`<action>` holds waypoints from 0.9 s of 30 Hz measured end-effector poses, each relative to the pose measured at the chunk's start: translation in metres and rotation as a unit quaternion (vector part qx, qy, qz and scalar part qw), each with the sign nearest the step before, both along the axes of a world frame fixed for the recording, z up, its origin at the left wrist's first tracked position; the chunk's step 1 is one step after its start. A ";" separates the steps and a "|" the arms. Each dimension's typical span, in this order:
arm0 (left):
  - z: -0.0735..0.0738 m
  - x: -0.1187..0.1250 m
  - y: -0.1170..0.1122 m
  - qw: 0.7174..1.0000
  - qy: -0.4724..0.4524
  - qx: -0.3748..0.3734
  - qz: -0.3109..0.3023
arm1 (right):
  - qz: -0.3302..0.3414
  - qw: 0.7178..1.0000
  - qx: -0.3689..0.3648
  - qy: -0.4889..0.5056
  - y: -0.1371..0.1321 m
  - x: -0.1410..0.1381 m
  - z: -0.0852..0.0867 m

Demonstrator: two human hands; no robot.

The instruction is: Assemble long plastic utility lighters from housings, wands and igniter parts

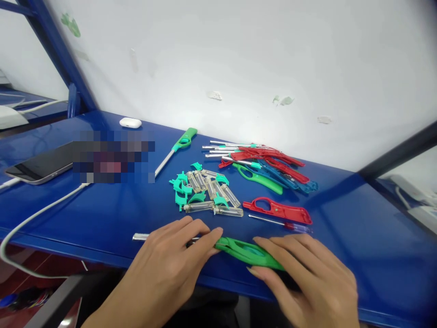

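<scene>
1. Green lighter (249,258): lay between your hands, nearer you than the screwdriver (292,226).
2. Left hand (174,259): you pinched its front end, left of the screwdriver.
3. Right hand (310,273): you gripped its handle end.

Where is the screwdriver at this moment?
In the head view, the screwdriver lies right of centre on the blue table, between the red handle shell and the right hand.

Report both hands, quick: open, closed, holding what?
Left hand: closed, holding the green long-nosed lighter near its front end.
Right hand: closed, holding the same lighter by its handle end.
</scene>
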State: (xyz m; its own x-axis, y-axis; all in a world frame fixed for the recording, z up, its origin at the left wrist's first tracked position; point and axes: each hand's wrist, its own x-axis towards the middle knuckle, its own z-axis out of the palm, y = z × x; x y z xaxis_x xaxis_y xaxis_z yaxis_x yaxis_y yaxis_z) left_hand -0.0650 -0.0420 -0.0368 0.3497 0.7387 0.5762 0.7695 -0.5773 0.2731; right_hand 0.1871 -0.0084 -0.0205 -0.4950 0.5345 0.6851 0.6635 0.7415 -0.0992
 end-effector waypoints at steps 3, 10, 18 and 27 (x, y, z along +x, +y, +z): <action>0.000 0.003 -0.001 1.000 0.000 0.009 0.009 | -0.013 1.000 0.015 -0.001 0.002 -0.003 0.001; 0.003 0.009 -0.004 0.999 0.024 0.007 0.021 | -0.006 1.000 0.013 -0.003 0.003 -0.001 0.002; 0.003 0.010 -0.008 0.998 0.012 -0.053 0.012 | -0.010 1.000 0.020 0.001 0.003 -0.001 -0.002; 0.000 0.011 -0.013 0.995 -0.005 -0.103 -0.001 | 0.000 1.000 0.008 0.001 0.002 0.000 -0.001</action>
State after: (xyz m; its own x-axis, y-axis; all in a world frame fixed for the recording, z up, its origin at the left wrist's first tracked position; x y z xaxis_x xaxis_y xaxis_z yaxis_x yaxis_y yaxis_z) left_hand -0.0539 -0.0545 -0.0371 0.3466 0.8407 0.4160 0.7644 -0.5102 0.3942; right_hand 0.1871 -0.0065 -0.0214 -0.4932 0.5239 0.6945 0.6630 0.7432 -0.0898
